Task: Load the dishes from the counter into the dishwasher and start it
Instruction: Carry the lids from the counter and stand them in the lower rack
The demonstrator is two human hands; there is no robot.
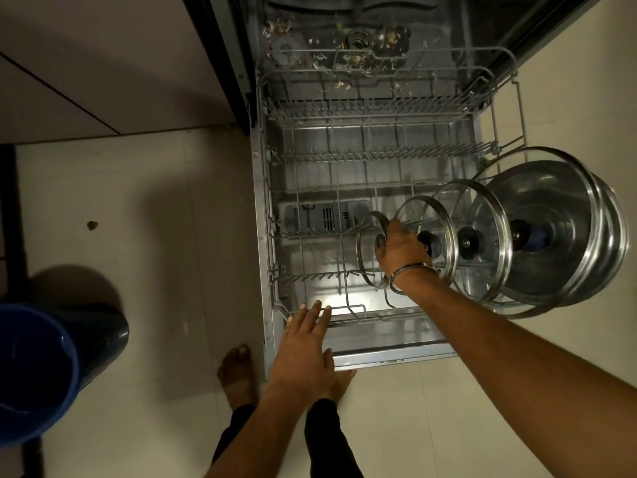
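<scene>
At far left a blue bucket (31, 374) stood on the pale tiled floor (172, 236), with a dark bin (103, 334) touching its right side. A small brown speck (92, 225) lay on the tiles farther up. Two bare feet (238, 370) stood just before the front edge of the open dishwasher door (396, 357).

The left hand (305, 346) reached forward with fingers straight and slightly spread, holding nothing; its fingertips (315, 307) lay at the front rim of the pulled-out lower rack (275, 236), though contact could not be confirmed.

Behind the rack, the tub floor (344, 50) of the dishwasher showed scattered food debris around the filter (358, 39).

Toward the rack's right side, the right hand (401, 248), a metal bangle (408, 274) on its wrist, gripped the smallest glass lid (370, 257) by its rim, fingers curled round the steel edge; this lid stood on edge among the tines. To its right three further glass lids stood on edge in a row of rising size: the second lid (444, 236), the third lid (489, 243) and the largest lid (586, 219), each with a dark knob facing left. Beyond them, at the rack's right edge, stood a steel lid (565, 215), overhanging the floor.
</scene>
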